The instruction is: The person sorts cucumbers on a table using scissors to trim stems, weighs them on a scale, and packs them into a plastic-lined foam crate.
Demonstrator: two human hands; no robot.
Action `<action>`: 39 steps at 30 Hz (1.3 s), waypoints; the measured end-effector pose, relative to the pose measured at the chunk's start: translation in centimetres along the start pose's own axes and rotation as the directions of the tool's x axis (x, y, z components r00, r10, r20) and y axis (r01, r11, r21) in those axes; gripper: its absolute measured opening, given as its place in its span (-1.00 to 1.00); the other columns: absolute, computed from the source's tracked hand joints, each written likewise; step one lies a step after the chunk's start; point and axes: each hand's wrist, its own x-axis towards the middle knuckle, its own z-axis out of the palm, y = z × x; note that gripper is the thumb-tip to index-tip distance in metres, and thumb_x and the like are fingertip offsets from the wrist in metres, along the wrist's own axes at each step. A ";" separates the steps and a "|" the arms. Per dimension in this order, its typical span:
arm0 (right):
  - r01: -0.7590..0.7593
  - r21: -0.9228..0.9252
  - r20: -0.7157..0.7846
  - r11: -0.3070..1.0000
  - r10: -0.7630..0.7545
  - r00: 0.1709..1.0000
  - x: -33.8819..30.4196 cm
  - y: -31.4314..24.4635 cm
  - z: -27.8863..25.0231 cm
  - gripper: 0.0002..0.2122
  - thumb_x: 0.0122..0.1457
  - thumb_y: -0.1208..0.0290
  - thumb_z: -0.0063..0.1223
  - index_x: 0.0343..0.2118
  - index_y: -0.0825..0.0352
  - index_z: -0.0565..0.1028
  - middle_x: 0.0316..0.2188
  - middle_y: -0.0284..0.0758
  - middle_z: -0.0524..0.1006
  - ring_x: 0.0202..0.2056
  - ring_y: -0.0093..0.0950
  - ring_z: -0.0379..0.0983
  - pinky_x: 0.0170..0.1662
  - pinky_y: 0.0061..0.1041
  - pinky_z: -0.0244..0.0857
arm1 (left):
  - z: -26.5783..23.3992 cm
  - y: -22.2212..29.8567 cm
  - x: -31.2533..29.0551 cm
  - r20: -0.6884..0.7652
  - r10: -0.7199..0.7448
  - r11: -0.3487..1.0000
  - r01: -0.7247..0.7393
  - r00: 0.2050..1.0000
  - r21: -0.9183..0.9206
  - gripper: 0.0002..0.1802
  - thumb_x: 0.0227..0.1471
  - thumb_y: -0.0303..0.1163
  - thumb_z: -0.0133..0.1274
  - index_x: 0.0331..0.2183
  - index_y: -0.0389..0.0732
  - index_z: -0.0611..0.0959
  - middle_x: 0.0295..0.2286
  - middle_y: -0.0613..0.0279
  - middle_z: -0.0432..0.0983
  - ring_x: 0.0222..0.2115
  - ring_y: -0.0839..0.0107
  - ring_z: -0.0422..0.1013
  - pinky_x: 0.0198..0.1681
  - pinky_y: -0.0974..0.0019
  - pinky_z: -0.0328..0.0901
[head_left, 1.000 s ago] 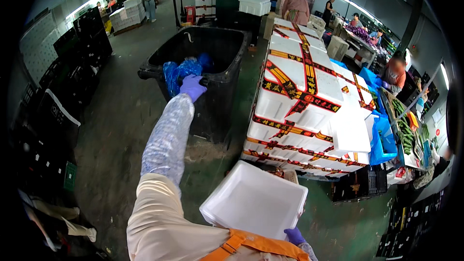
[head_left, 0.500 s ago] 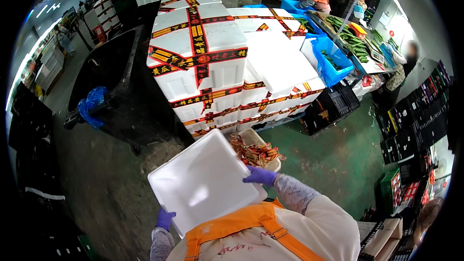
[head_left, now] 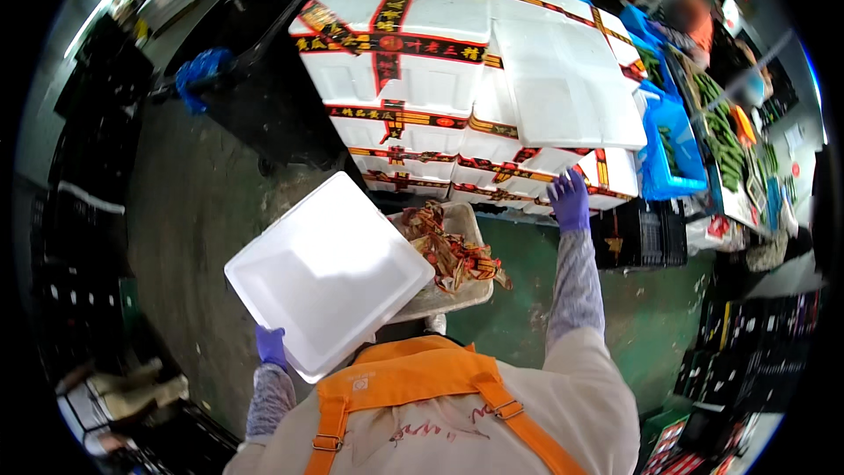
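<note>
My left hand (head_left: 271,346), in a purple glove, grips the near left rim of a white foam box (head_left: 330,273). The box is tilted with its hollow inside facing up, and it looks empty. My right hand (head_left: 570,200), gloved the same way, reaches out with its fingers apart and holds nothing. It is just below the near edge of a loose white foam lid (head_left: 567,79) lying on top of the stack; whether the fingertips touch is unclear. Taped foam boxes (head_left: 396,79) are stacked in front of me.
A grey tub (head_left: 475,229) of crumpled torn tape (head_left: 448,255) stands on the floor, partly behind the box. A black wheeled bin (head_left: 255,105) is at the left. Blue crates (head_left: 677,171), a black crate (head_left: 646,233) and a table of green cucumbers (head_left: 725,145) stand right, with a person nearby.
My right hand has let go of the foam box and moved out to the right, toward the loose lid. The box now hangs from my left hand alone, and my view has shifted.
</note>
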 end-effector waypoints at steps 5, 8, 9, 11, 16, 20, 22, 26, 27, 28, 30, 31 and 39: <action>-0.193 -0.015 0.022 0.981 0.193 0.981 2.8 -1.4 -0.7 -0.09 -0.02 -0.22 0.12 0.30 -0.28 -0.23 0.27 0.03 -0.22 0.26 0.10 -0.18 0.16 0.10 -0.03 | 2.2 -3.2 0.7 -0.065 0.032 0.998 -0.029 0.997 0.051 -0.57 -0.26 -0.54 0.19 -0.25 -0.31 0.43 -0.40 0.13 0.45 -0.39 0.31 0.39 -0.32 0.23 0.34; -0.190 0.043 0.027 0.981 0.189 0.982 4.8 -1.8 5.7 -0.31 0.08 -0.12 0.06 0.26 -0.28 0.04 0.24 0.05 -0.13 0.23 0.04 -0.11 0.15 0.04 0.02 | 2.8 -2.6 0.8 -0.030 -0.033 0.999 0.032 0.999 -0.036 -0.57 -0.27 -0.52 0.21 -0.27 -0.30 0.44 -0.42 0.15 0.45 -0.42 0.33 0.39 -0.33 0.22 0.34; -0.020 -0.079 0.082 0.997 0.027 0.996 8.9 -1.4 4.4 -0.30 0.05 -0.08 0.12 0.23 -0.08 0.10 0.20 0.01 0.01 0.20 -0.04 -0.01 0.14 -0.02 0.06 | 3.7 -0.3 0.1 -0.033 -0.005 1.000 0.006 0.999 0.029 -0.57 -0.27 -0.52 0.21 -0.26 -0.30 0.44 -0.41 0.14 0.45 -0.41 0.33 0.39 -0.33 0.22 0.35; 0.005 0.201 0.015 0.979 -0.008 1.000 11.8 -1.0 5.5 -0.45 0.08 0.23 0.13 0.14 0.17 0.24 0.00 -0.20 0.37 -0.05 -0.28 0.38 0.01 -0.24 0.32 | 3.0 1.9 -1.3 -0.032 0.012 1.000 -0.012 0.999 -0.015 -0.54 -0.27 -0.52 0.19 -0.22 -0.30 0.44 -0.39 0.13 0.46 -0.40 0.32 0.40 -0.32 0.23 0.35; 0.040 0.178 0.171 0.983 -0.071 0.983 1.3 2.9 1.4 -0.65 0.09 0.24 0.05 -0.09 0.29 0.39 -0.10 -0.26 0.44 -0.03 -0.32 0.35 0.03 -0.24 0.27 | 1.7 3.3 -4.2 0.059 -0.041 0.962 0.055 0.997 -0.268 -0.38 -0.20 -0.54 0.03 0.01 -0.31 0.36 -0.15 0.01 0.44 -0.15 0.18 0.39 -0.07 0.16 0.33; -0.024 -0.058 0.300 0.998 0.040 0.953 -18.5 8.7 -10.8 -0.76 0.10 0.30 0.05 -0.21 0.30 0.48 -0.21 -0.29 0.49 -0.09 -0.36 0.36 0.01 -0.27 0.24 | 2.4 7.4 -5.1 -0.060 -0.026 0.989 0.017 0.998 -0.146 -0.51 -0.19 -0.53 0.08 -0.11 -0.35 0.44 -0.34 0.04 0.51 -0.35 0.27 0.45 -0.27 0.22 0.37; 0.043 -0.374 0.439 0.927 0.136 0.888 -26.8 9.5 -11.8 -0.81 0.10 0.33 0.05 -0.27 0.30 0.52 -0.26 -0.31 0.51 -0.12 -0.38 0.37 -0.01 -0.29 0.23 | 2.1 3.2 -3.1 -0.052 -0.042 0.988 0.034 0.998 -0.149 -0.47 -0.19 -0.58 0.10 -0.07 -0.31 0.42 -0.35 0.06 0.52 -0.36 0.30 0.45 -0.29 0.28 0.37; 0.602 -0.798 0.593 -0.042 0.128 0.795 -30.1 5.4 -5.6 -0.85 -0.03 0.46 0.17 -0.36 0.34 0.53 -0.44 -0.20 0.53 -0.40 -0.39 0.49 -0.29 -0.36 0.37 | 1.5 -3.0 -1.0 -0.098 -0.102 0.990 0.091 0.990 -0.110 -0.38 -0.16 -0.56 0.10 0.02 -0.30 0.36 -0.29 0.06 0.53 -0.32 0.28 0.47 -0.25 0.28 0.37; 0.601 -0.799 0.593 -0.005 0.163 0.789 -29.2 5.2 -1.5 -0.82 -0.07 0.46 0.20 -0.36 0.34 0.53 -0.43 -0.20 0.54 -0.39 -0.34 0.50 -0.29 -0.35 0.37 | 1.9 -4.1 0.1 -0.126 -0.071 0.996 0.064 0.990 -0.062 -0.36 -0.15 -0.55 0.10 0.04 -0.29 0.35 -0.27 0.04 0.53 -0.31 0.26 0.48 -0.24 0.26 0.38; 0.595 -0.803 0.589 0.033 0.199 0.783 -28.2 5.1 2.6 -0.79 -0.11 0.45 0.23 -0.36 0.34 0.52 -0.42 -0.20 0.55 -0.38 -0.29 0.50 -0.30 -0.33 0.38 | 1.4 -3.3 0.1 -0.114 -0.066 0.998 0.065 0.991 -0.015 -0.30 -0.16 -0.53 0.10 0.09 -0.29 0.30 -0.22 -0.02 0.51 -0.25 0.18 0.47 -0.19 0.23 0.36; 0.746 -0.641 0.674 -0.181 0.333 0.659 -26.2 5.3 9.8 -0.72 -0.22 0.51 0.23 -0.34 0.32 0.54 -0.43 -0.15 0.55 -0.37 -0.13 0.50 -0.30 -0.30 0.38 | -0.1 -0.8 -0.7 -0.081 -0.064 0.992 0.072 0.995 0.102 -0.16 -0.16 -0.48 0.10 0.18 -0.28 0.19 -0.14 -0.15 0.48 -0.13 0.03 0.45 -0.09 0.17 0.34; 0.747 -0.655 0.654 -0.110 0.412 0.634 -27.1 6.6 14.7 -0.69 -0.29 0.53 0.21 -0.34 0.30 0.55 -0.42 -0.14 0.54 -0.32 -0.08 0.47 -0.28 -0.26 0.37 | -0.4 -1.3 -0.9 -0.129 -0.028 0.992 0.043 0.991 0.118 -0.23 -0.18 -0.48 0.09 0.13 -0.31 0.25 -0.12 -0.20 0.45 -0.11 -0.04 0.43 -0.08 0.13 0.34; 0.993 0.092 0.801 -0.072 0.597 -0.031 -33.5 27.6 28.7 -0.80 -0.13 0.53 0.00 -0.36 0.21 0.46 -0.47 -0.30 0.42 -0.34 -0.30 0.38 -0.12 -0.25 0.19 | -6.6 -10.6 -0.9 0.177 -0.323 0.441 0.314 0.930 -0.841 -0.49 -0.09 -0.53 -0.05 -0.01 -0.28 0.37 -0.20 -0.03 0.47 -0.22 0.10 0.45 -0.17 0.21 0.39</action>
